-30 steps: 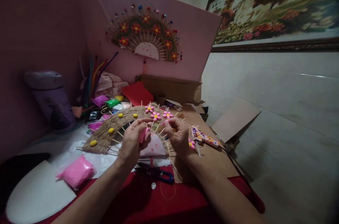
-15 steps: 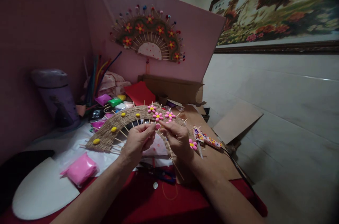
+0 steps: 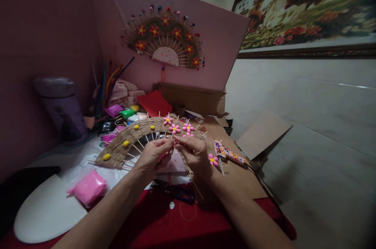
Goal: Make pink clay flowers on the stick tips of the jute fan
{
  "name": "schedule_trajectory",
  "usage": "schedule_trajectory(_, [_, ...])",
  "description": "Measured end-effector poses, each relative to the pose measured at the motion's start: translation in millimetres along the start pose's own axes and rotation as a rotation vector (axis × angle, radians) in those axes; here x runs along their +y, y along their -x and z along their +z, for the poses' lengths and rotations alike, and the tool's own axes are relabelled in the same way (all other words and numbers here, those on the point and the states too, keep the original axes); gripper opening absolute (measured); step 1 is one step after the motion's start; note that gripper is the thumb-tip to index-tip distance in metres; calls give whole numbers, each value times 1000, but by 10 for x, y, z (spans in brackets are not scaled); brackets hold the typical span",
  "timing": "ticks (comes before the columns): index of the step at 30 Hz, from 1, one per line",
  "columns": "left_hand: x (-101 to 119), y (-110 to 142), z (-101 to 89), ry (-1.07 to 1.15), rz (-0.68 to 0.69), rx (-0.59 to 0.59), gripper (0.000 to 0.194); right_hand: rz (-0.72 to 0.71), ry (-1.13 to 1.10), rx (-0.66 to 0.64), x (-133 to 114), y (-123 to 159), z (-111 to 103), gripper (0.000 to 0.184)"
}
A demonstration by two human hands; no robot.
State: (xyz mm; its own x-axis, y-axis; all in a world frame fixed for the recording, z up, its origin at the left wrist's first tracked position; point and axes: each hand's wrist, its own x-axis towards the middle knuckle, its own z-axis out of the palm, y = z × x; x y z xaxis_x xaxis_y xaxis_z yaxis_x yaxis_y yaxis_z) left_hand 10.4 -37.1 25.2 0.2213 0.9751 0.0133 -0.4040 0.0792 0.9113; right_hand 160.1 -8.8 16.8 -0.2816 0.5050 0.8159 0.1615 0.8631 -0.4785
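In front of the fan, my left hand and my right hand meet at the fingertips. Both are closed in a pinch around a small lump of pink clay, which the fingers mostly cover. Just beyond them lies a curved fan of twine woven over thin sticks. Pink flowers with yellow centres, such as one flower, decorate its middle and right side. Yellow clay dots sit along the left part without petals. My wrists and fingers hide part of the fan's inner edge.
A bag of pink clay and a white rounded board lie at left. Dark-handled scissors rest below my hands. A patterned glue gun lies right on cardboard. A finished fan hangs behind; a purple tumbler stands left.
My fingertips have closed in over the pink clay, so less of it shows. Both hands stay in almost the same place, and the fan has not moved.
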Motion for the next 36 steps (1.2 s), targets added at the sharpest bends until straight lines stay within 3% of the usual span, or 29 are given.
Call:
schedule_trajectory(10, [17,13,45,-58,38,48,42,-45,70,17,-39,-35,-26,15])
schedule_trajectory(15, [19,-6,32,-16,53,59,36,-56,70,6,-30,-32,-28,22])
schedule_trajectory(21, [13,0,18,9,41,52,35,-72,67,25,-17,-15,-19,14])
schedule_trajectory(26, [7,0,-6,-8,-11,4,38,-75,113,-17,25,28,-24,22])
schedule_trajectory(33, [-19,-30,-9,-29,-3,25,38,-85,149,-137,39,4,-34,33])
schedule_trajectory(36, [-22,-41,-13,-21,-11,-12,37,-70,148,-119,29,-2,-37,37])
